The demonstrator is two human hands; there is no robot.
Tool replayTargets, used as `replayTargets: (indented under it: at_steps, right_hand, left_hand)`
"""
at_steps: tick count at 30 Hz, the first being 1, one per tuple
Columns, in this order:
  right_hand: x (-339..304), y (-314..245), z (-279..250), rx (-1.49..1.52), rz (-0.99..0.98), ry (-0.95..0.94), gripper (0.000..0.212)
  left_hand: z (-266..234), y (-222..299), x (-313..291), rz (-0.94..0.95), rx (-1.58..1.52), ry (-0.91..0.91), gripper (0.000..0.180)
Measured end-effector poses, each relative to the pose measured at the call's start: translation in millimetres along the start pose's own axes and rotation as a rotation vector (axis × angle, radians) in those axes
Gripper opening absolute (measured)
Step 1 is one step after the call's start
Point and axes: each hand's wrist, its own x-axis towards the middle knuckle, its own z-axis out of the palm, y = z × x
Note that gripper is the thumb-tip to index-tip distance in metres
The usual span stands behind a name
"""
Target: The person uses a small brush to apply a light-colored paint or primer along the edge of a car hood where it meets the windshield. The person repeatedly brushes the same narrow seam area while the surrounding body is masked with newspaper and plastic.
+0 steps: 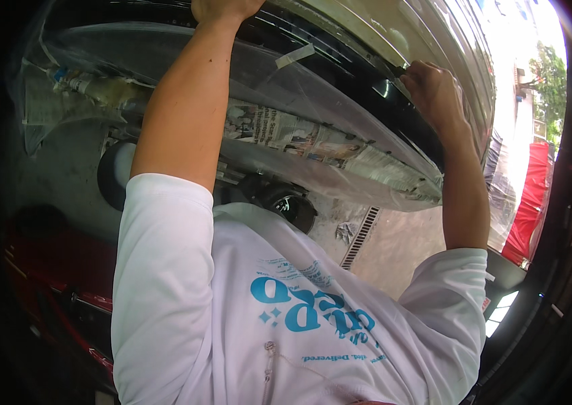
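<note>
A vehicle body with a glossy beige panel [340,30] and a black lower band [346,79] spans the top of the view. My left hand [227,8] is against the black band at the top edge; its fingers are cut off by the picture's rim. Further right, my right hand [433,91] is closed at the border between beige panel and black band. A small dark bit shows at its fingertips, too little to name. Clear plastic sheeting [252,71] hangs below the band, with a short piece of pale tape [295,56] on it.
Newspaper sheets [292,131] run along under the plastic. On the floor are a dark round object [292,206], a drain grate [360,236] and a crumpled scrap [346,233]. A red vehicle [63,270] stands at lower left; red sheeting [529,202] hangs at right.
</note>
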Motion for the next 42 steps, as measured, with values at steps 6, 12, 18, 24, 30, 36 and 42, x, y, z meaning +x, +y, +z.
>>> replayTargets:
  at_steps: [6, 12, 18, 24, 30, 36, 42]
  right_hand:
    - [-7.0, -18.5, 1.0, -0.072, 0.058, 0.013, 0.02]
    - [45.1, 17.9, -23.2, 0.136, 0.0, -0.32, 0.019]
    - [7.4, -15.7, -8.1, -0.061, -0.055, 0.005, 0.017]
    - [-25.1, -30.4, 12.2, -0.026, 0.086, 0.066, 0.019]
    - [-20.6, -37.9, 8.6, -0.066, 0.108, 0.049, 0.021]
    - [-8.8, -39.7, 3.6, -0.108, 0.077, 0.026, 0.022]
    - [-9.2, -45.3, 7.1, -0.128, 0.096, 0.031, 0.022]
  left_hand:
    - [-5.3, 0.0, -4.9, -0.044, 0.052, -0.035, 0.042]
    - [3.5, 5.2, -4.8, -0.001, 0.017, -0.018, 0.042]
    - [-7.4, 1.0, 0.0, -0.05, 0.029, -0.013, 0.042]
    - [-0.8, 1.2, -1.5, -0.035, 0.035, -0.021, 0.043]
    - [-2.2, -2.1, -1.6, -0.001, 0.029, -0.027, 0.045]
    - [-8.0, 1.9, -0.4, -0.02, -0.002, -0.066, 0.046]
    - [-6.2, -3.4, 1.8, -0.025, -0.043, -0.046, 0.046]
